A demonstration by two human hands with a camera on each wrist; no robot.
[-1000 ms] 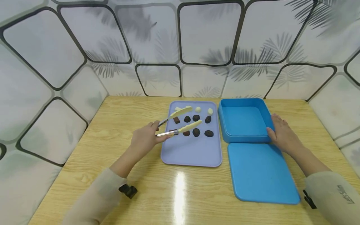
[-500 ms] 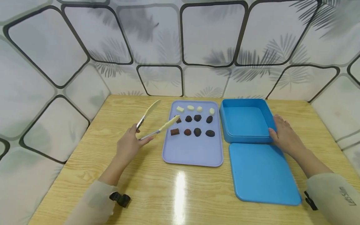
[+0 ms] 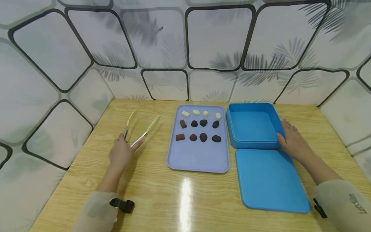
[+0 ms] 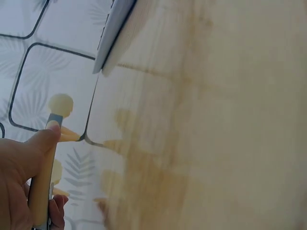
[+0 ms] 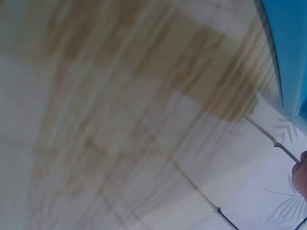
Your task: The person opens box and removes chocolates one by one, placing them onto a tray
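My left hand (image 3: 121,154) grips a pair of tongs (image 3: 150,126) with cream-coloured tips, held spread above the table left of the tray. In the left wrist view the thumb lies along one arm of the tongs (image 4: 44,177). A lilac tray (image 3: 197,161) carries white chocolates (image 3: 196,112) in the back row and brown chocolates (image 3: 203,137) in two rows before it. My right hand (image 3: 296,140) rests against the right side of a blue box (image 3: 252,143) with nothing inside. Only a bit of a finger (image 5: 300,177) shows in the right wrist view.
A flat blue lid (image 3: 271,180) lies directly in front of the box. The wood-grain table (image 3: 156,199) meets a patterned cloth wall (image 3: 214,38) at the back and sides.
My left hand has drawn the tongs leftward, off the tray and over the bare table beside it. The right hand stays at the box.
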